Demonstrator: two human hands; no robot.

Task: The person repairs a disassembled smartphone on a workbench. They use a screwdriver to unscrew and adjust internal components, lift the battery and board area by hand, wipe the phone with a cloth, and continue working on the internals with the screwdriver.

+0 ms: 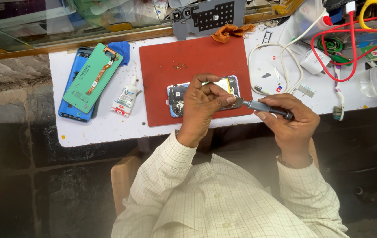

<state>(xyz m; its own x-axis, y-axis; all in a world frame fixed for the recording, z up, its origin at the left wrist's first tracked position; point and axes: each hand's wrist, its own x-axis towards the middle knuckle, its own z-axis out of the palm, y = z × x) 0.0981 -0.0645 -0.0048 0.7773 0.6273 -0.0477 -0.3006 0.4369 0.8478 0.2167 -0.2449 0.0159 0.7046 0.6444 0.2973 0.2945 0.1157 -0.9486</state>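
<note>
Your open path lies across the upper part of the red mat (188,57), bare except for small screws (179,67). At left, the green panel (92,77) and glue tube (126,97) block you. At upper right, the white cable (281,57) and red cable (351,48) crowd the table (104,128).

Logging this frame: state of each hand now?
Left hand: closed, fingers pinching the screwdriver tip, above the opened phone.
Right hand: closed on the screwdriver handle.

I'm seeing the opened grey phone (177,98) lying on the red rubber mat (166,75), the small white glue tube (126,98) lying left, the coiled white cable (281,61) probably right.
</note>
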